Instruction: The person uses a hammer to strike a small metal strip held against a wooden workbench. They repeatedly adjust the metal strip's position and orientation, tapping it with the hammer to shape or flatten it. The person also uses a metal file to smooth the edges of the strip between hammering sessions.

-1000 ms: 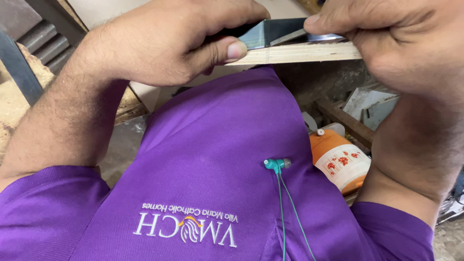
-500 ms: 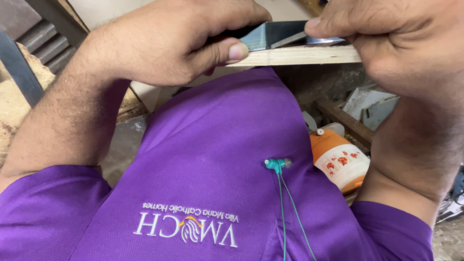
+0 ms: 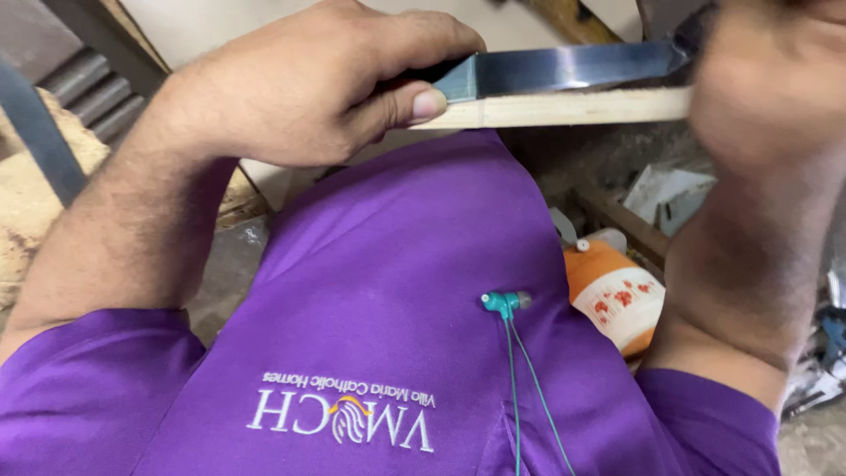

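Right hand [image 3: 767,79] is motion-blurred and cut off by the top and right frame edges; fingers can't be made out, so can't tell if it's clenched or loose. It sits over the right end of the wooden strip [image 3: 564,108] and the chisel blade [image 3: 564,69], hiding both ends there. Chisel handle not visible; whatever carries the strip is also out of view.

Left hand [image 3: 308,84] is curled closed around the left end of the strip: thumb pressed flat along its front edge, fingers wrapped over the top, covering the blade's near tip. Firm grasp, knuckles up.

Strip: pale, planed wood, thin, straight, square-edged, running level across the top of frame at chest height. Blade: flat steel, bluish sheen, lying along the strip's top face, touching it.

Below: purple polo shirt [image 3: 397,291], smooth knit, white embroidered logo on the chest. Teal earbud [image 3: 504,302] hangs on the shirt front, two thin green wires running down out of frame.

Background is soft. Orange and white plastic bottle [image 3: 617,295] just right of the shirt, half hidden by the right forearm. Sawdust pile [image 3: 26,211] at the left edge, coarse, tan. Dark metal bars in the top left corner, partly cropped.
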